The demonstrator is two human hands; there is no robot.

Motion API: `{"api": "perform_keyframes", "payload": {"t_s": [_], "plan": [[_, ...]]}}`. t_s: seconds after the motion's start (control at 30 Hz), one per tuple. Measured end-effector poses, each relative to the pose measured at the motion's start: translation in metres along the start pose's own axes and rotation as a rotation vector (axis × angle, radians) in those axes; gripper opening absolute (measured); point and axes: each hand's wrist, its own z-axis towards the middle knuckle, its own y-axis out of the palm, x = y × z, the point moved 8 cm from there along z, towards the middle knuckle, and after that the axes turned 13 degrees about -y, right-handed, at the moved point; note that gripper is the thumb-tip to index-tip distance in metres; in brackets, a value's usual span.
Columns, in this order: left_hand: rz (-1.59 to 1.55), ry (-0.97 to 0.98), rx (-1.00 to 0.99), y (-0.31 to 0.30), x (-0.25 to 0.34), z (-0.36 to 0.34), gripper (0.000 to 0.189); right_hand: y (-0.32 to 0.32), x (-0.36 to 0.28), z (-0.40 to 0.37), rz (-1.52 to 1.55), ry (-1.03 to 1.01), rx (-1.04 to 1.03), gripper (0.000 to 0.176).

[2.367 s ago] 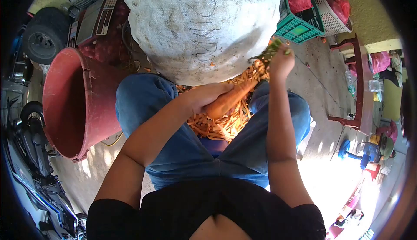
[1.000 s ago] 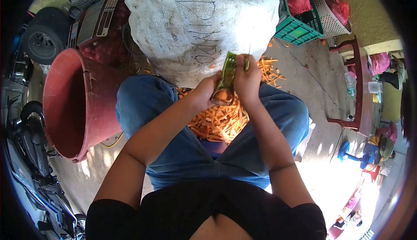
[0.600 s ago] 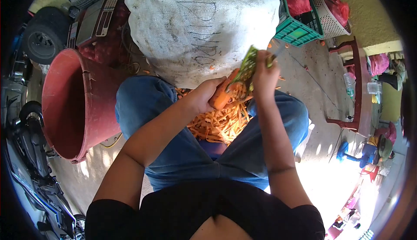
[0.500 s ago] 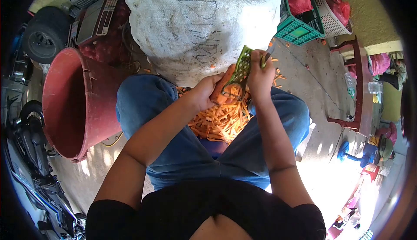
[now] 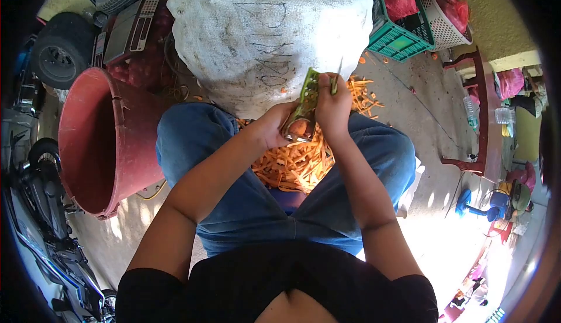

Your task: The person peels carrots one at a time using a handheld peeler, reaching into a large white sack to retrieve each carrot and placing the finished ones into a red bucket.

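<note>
My left hand is closed around a carrot, mostly hidden behind the tool in front of it. My right hand grips a green peeler with a perforated body, its blade end lying over the carrot. A thin knife also sticks up from the fingers of that hand. Below both hands, between my knees, a heap of orange carrot peelings covers a dark container that shows only at its front edge.
A big white woven sack stands right ahead. To the left lies a red barrel, with a scale and a tire behind. A green crate and white basket sit back right; more peelings lie on the floor.
My right hand has moved left and slightly down, bringing the peeler across the carrot. The carrot's end now shows through the peeler's lower opening. My left hand has barely moved.
</note>
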Motion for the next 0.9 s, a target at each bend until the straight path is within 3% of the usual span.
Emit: {"api": "perform_keyframes", "payload": {"t_s": [0.07, 0.1, 0.13, 0.2, 0.3, 0.33, 0.37, 0.47, 0.53, 0.6, 0.63, 0.73, 0.8, 0.83, 0.9], "plan": [[0.234, -0.019, 0.091, 0.003, 0.003, -0.002, 0.032, -0.016, 0.008, 0.009, -0.107, -0.071, 0.122, 0.022], [0.311, -0.038, -0.074, 0.013, -0.001, 0.001, 0.033, -0.031, 0.027, 0.017, -0.146, 0.056, 0.189, 0.022], [0.312, -0.040, -0.079, 0.013, -0.004, -0.002, 0.033, -0.050, 0.047, 0.026, -0.186, 0.183, 0.257, 0.021], [0.395, -0.218, -0.109, 0.013, -0.027, -0.009, 0.032, -0.088, 0.064, 0.042, -0.302, 0.206, 0.433, 0.019], [0.296, -0.109, -0.075, 0.010, -0.012, -0.004, 0.036, -0.079, 0.054, 0.039, -0.072, 0.101, 0.394, 0.019], [0.237, -0.050, -0.046, 0.007, -0.004, -0.003, 0.037, -0.061, 0.036, 0.030, 0.032, 0.176, 0.260, 0.018], [0.234, -0.002, 0.081, -0.001, 0.001, -0.002, 0.038, -0.045, 0.027, 0.022, -0.031, 0.038, 0.221, 0.018], [0.230, 0.011, 0.056, 0.002, 0.000, -0.008, 0.031, -0.007, -0.029, -0.001, -0.045, -0.152, 0.022, 0.017], [0.200, 0.046, 0.059, 0.012, 0.000, -0.014, 0.029, -0.005, -0.019, 0.002, -0.074, -0.096, -0.011, 0.017], [0.459, 0.063, 0.133, 0.017, 0.007, -0.019, 0.035, -0.021, -0.001, 0.013, -0.125, -0.268, 0.173, 0.016], [0.519, 0.017, 0.107, 0.015, 0.003, -0.017, 0.035, -0.037, 0.012, 0.023, -0.144, -0.020, 0.211, 0.016], [0.528, 0.002, 0.134, 0.019, -0.003, -0.022, 0.035, -0.082, 0.043, 0.040, -0.325, 0.039, 0.422, 0.025], [0.522, -0.026, 0.013, 0.013, -0.005, -0.014, 0.037, -0.089, 0.061, 0.042, -0.039, 0.104, 0.514, 0.026], [0.423, -0.020, 0.077, 0.008, -0.001, -0.014, 0.037, -0.089, 0.053, 0.041, -0.041, 0.099, 0.511, 0.026], [0.313, -0.010, 0.142, 0.001, 0.000, -0.011, 0.036, -0.063, 0.030, 0.030, 0.022, 0.110, 0.295, 0.027]]}}
